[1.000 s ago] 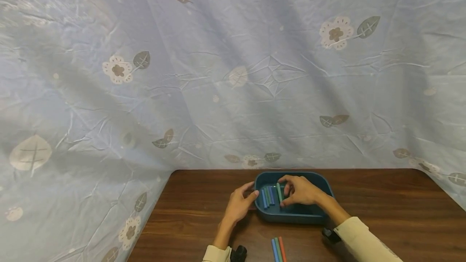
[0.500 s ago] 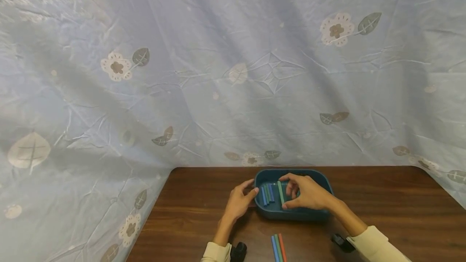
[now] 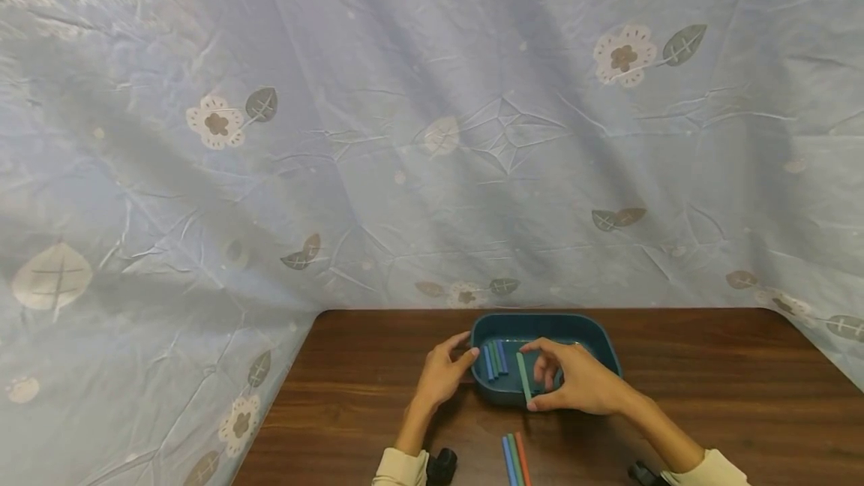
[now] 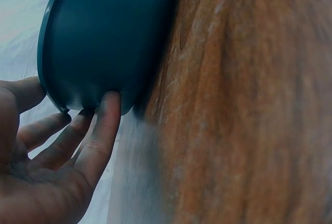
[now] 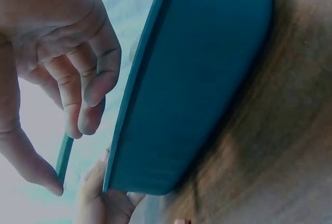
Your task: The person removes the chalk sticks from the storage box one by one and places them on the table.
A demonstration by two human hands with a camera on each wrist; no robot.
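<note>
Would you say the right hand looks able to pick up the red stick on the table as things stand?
Probably not while the right hand has a green stick pinched between finger and thumb; otherwise, nothing visible seems to block its way to the red stick.

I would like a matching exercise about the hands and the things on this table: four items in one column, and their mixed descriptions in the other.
Column one
1. left hand
2. right hand
3. red stick
4. teal container

Column two
A. lies on the table beside a row-mate, a green stick
B. pinches a held green stick
C. has blue and green sticks lying inside
D. touches the container's end

Right pairs: 1-D, 2-B, 3-A, 4-C
</note>
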